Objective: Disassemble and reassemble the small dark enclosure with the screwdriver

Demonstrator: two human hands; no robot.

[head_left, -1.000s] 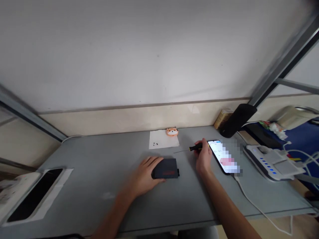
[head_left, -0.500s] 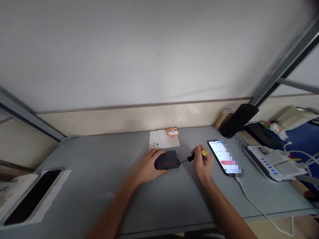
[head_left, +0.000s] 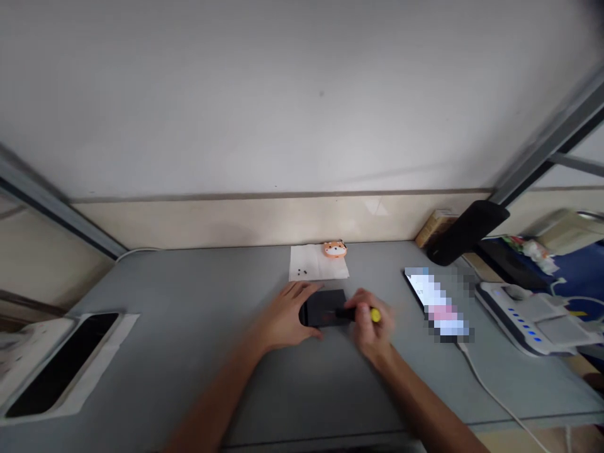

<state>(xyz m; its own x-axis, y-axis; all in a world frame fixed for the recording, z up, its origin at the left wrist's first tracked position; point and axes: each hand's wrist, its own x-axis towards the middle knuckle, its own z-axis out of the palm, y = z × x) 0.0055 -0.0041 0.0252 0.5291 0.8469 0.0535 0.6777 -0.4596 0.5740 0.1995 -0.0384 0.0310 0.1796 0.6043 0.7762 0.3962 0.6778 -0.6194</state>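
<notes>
Your left hand (head_left: 285,318) grasps the left end of a dark box (head_left: 323,302), thumb along the near side and fingers along the far side, while your right hand (head_left: 375,330) is clenched round a screwdriver (head_left: 348,313). Biggest of all is the grey desk (head_left: 189,327) under your work. Well off to your right sits a white power strip (head_left: 514,318), with a lit phone (head_left: 429,294) between it and your right hand. White paper (head_left: 306,258) lies just beyond the box, near your left fingertips. The box itself is around the middle of the desk, between your hands. Your screwdriver's dark handle crosses in front of its right part, yellow end toward your right. The tip is out of sight, so you cannot tell from here whether it touches. I judge the step in hand to be bracing with the left and working the tool with the right; the next move calls for a firm left hold and a well-aimed tip. Smaller yet, an orange animal-faced trinket (head_left: 335,250) rests on the paper, and tiny black bits (head_left: 305,272) lie apart from it there.
</notes>
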